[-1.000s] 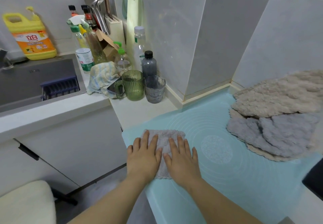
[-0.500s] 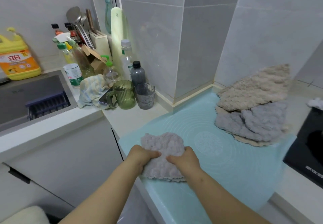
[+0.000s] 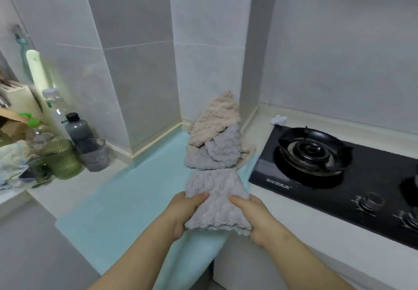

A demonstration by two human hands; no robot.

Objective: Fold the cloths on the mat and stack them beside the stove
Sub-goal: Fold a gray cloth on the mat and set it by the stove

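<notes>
Head view: my left hand (image 3: 183,212) and right hand (image 3: 255,217) each clutch a side of the folded grey cloth (image 3: 214,201). I hold it over the blue mat (image 3: 117,199), between the unfolded pile (image 3: 214,138) and the stove (image 3: 334,176).

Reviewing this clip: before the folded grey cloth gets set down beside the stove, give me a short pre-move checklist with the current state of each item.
1. Both hands grip the cloth: ok. The left hand and right hand each pinch a side of the folded grey cloth.
2. Cloth folded compactly: ok, no loose corner hangs down.
3. Strip of white counter in front of the stove bare: ok.
4. Burner off: cannot tell; no flame visible.
5. Unfolded cloth pile stays clear of the path: ok, it sits further back on the blue mat.
6. Mat lying flat: not ok, its front edge droops over the counter.
</notes>
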